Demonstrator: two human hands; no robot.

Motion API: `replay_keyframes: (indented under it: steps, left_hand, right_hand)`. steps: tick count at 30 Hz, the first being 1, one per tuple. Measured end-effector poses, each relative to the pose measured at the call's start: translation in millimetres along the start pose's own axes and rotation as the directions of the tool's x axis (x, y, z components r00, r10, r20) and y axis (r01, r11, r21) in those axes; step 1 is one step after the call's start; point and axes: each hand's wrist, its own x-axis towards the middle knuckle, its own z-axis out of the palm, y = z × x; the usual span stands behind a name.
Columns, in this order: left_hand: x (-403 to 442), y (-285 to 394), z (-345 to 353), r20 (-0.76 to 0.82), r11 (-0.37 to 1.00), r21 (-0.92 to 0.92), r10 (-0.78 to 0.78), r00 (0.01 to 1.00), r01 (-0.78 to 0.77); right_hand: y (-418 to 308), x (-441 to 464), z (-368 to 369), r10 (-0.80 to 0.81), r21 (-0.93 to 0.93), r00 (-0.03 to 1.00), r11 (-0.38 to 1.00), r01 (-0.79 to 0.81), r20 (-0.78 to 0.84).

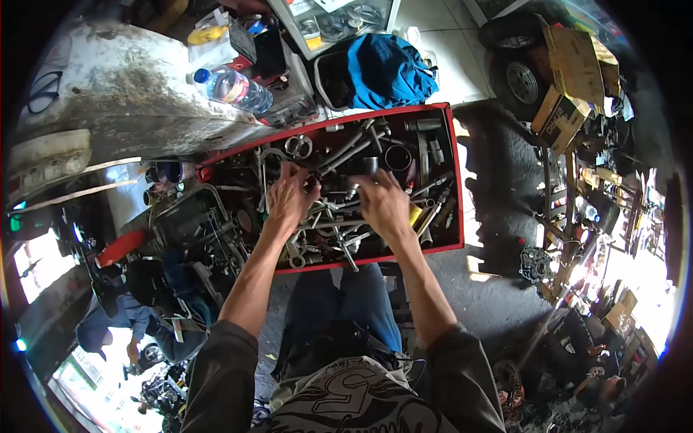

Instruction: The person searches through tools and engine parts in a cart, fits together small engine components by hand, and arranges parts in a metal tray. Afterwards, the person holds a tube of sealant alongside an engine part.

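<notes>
Both my hands are over a red metal tool tray (456, 180) full of loose tools. My left hand (290, 196) is on the left side, its fingers curled together around something small and dark that I cannot make out. My right hand (386, 206) is bent downward to its right, its fingertips blurred and partly hidden, near a grey cylindrical socket (370, 164). Between and below the hands lie metal wrenches and rods, among them a ring-ended wrench (296, 254). A round metal ring (398, 157) and a yellow object (415, 214) are close to my right hand.
A water bottle (234, 89) lies on its side on the stained surface (137, 68) at upper left. A blue cloth bag (390, 71) is behind the tray. Cardboard boxes (567, 119) and a wheel (521, 83) stand at upper right. Another person (119, 321) is at lower left.
</notes>
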Motion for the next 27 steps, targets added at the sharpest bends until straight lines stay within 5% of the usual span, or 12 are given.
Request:
replay_keyframes:
  steps: [8,12,14,15,17,18,22,24,27]
  left_hand:
    - [-5,1,-5,-0.016,0.996,0.076,-0.054,0.998,0.055]
    - [-21,3,-10,-0.213,0.991,-0.100,-0.110,0.971,0.090]
    - [-38,-13,0,-0.347,0.955,-0.291,-0.043,0.937,-0.064]
    - [-49,-7,-8,-0.098,0.765,-0.626,-0.273,0.957,0.154]
    - [-78,-12,-17,0.370,0.390,-0.768,-0.377,0.849,0.508]
    - [-95,-9,-18,0.364,0.394,-0.770,-0.375,0.853,0.502]
    - [-158,0,-20,0.486,-0.149,-0.874,-0.267,0.832,0.463]
    - [-177,8,-26,0.546,-0.240,-0.837,-0.286,0.788,0.492]
    - [-193,8,-22,0.534,-0.143,-0.845,-0.272,0.801,0.515]
  right_hand:
    - [29,19,32,0.006,-0.330,0.997,0.944,0.020,0.078]
    - [38,33,41,-0.110,-0.317,0.977,0.934,0.165,0.183]
    - [41,38,43,-0.133,-0.367,0.963,0.905,0.214,0.234]
    - [41,40,43,-0.169,-0.375,0.946,0.887,0.269,0.278]
    - [42,44,44,-0.206,-0.382,0.926,0.866,0.323,0.316]
    - [45,44,46,-0.274,-0.385,0.898,0.831,0.401,0.344]
    - [45,50,36,-0.484,-0.380,0.833,0.741,0.553,0.269]
    - [33,51,23,-0.512,-0.433,0.840,0.726,0.534,0.179]
    - [5,43,-11,-0.137,-0.037,0.972,0.988,0.147,0.189]
